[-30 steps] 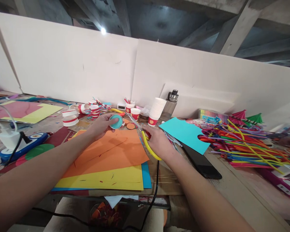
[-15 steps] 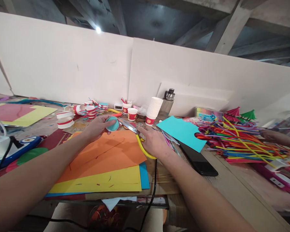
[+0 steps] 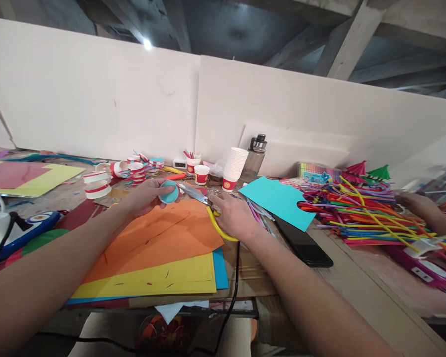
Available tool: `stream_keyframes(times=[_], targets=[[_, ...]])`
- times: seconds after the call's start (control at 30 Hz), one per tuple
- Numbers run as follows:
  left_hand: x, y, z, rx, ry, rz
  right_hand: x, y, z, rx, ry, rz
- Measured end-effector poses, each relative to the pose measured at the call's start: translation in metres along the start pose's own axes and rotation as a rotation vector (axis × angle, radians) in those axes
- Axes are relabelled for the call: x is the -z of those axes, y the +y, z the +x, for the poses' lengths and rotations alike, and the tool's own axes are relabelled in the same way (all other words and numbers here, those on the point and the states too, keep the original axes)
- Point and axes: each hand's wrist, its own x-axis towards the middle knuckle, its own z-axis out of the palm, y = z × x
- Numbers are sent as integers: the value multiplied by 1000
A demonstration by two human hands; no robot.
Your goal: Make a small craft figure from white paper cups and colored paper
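Between the thumb and fingers of my left hand point(image 3: 146, 196) is a small turquoise paper disc point(image 3: 169, 192), its flat face turned toward me. My right hand point(image 3: 232, 215) is closed around a pair of scissors point(image 3: 192, 192) with a yellow handle. The blades point left, and their tips are close to the disc's right edge; whether they touch it I cannot tell. Beneath both hands lies an orange paper sheet point(image 3: 163, 233), on top of yellow paper point(image 3: 144, 282) and blue paper point(image 3: 220, 270).
White paper cups point(image 3: 235, 168) stand stacked near a bottle point(image 3: 254, 158). Cut cup rings point(image 3: 97, 188) sit at the back left. On the right are cut turquoise paper point(image 3: 275, 198), a black phone point(image 3: 305, 243), many pipe cleaners point(image 3: 364, 218) and another person's hand point(image 3: 416, 204). A black cable point(image 3: 237, 277) hangs over the edge.
The view has shifted slightly. Both my hands keep nearly the same pose, with disc and scissors still held. The other person's hand at the right has moved a little over the pipe cleaners.
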Motion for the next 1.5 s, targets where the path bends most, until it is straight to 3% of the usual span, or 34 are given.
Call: stream_keyframes(times=[0.2,1.07,1.5], targets=[[1,2,-1,81,-36,19,0,0,0,38,-3,3],[3,-8,2,71,-124,-21,1,-9,3,17,-80,36],[4,-5,1,88,-116,-47,-3,-8,3,28,-58,25]])
